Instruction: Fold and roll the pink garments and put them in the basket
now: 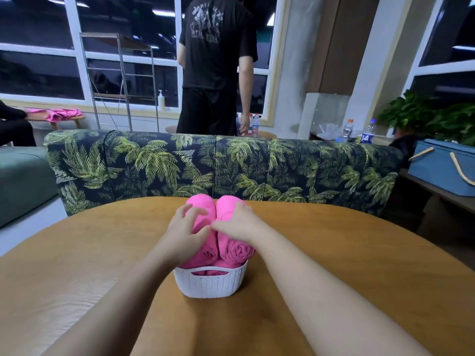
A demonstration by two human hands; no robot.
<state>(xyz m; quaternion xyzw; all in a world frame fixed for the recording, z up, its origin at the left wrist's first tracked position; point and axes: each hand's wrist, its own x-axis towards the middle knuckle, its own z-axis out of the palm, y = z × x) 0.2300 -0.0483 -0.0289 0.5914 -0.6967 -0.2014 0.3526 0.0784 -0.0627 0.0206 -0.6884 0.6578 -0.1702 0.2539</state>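
A small white woven basket (210,283) stands on the round wooden table (334,253) in front of me. Rolled pink garments fill it and stick out past its rim. Two rolls lie side by side on top: the left roll (203,206) and the right roll (236,250). More pink cloth shows beneath them through the basket handle. My left hand (183,227) rests on the left roll with its fingers spread. My right hand (237,222) lies on the right roll, thumb reaching toward the gap between the rolls.
A palm-print sofa (221,165) backs the table's far edge. A person in black (216,65) stands behind it near bottles. A blue basket (442,165) sits at the right, plants behind it. More pink garments (63,114) lie on a stool at the far left.
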